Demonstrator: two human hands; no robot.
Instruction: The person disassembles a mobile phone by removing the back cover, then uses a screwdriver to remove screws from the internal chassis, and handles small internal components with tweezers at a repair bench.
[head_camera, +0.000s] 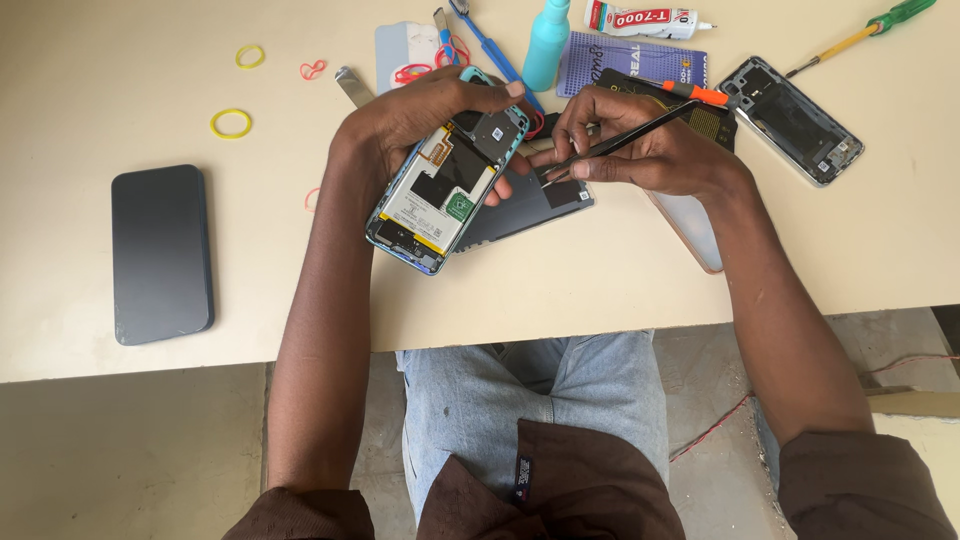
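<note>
Opened smartphone with teal frame, back cover off, white-and-yellow battery and gold flex ribbon exposed (443, 188): held tilted above a cream tabletop (600, 290), gripped at its top end by the left hand (420, 110), fingers curled and clamped over the upper edge. Right hand (640, 150), at 3 o'clock of the phone: fingers pinched together on slim black tweezers (625, 140), tips pointing toward 9 o'clock and meeting near a dark grey flat panel (530, 205) lying partly under the phone; whether the tips hold anything is too small to tell. Surroundings: black smartphone lying screen-up (162, 253) at 9 o'clock, well apart; yellow rubber band (231, 123) at 10 o'clock; teal plastic bottle (547, 45) and white glue tube (645, 18) at 12 to 1 o'clock; second opened phone chassis, dark with silver edge (792, 118) at 2 o'clock; green-handled screwdriver (880, 25) beyond it. Risks, as judged: the metal tweezer tips working close to the bare board could scratch or short a contact, or nick the ribbon, if the hand slips; the phone, held only at one end, could twist or drop onto the panel; any small part released from the tips could be lost among the clutter.
</note>
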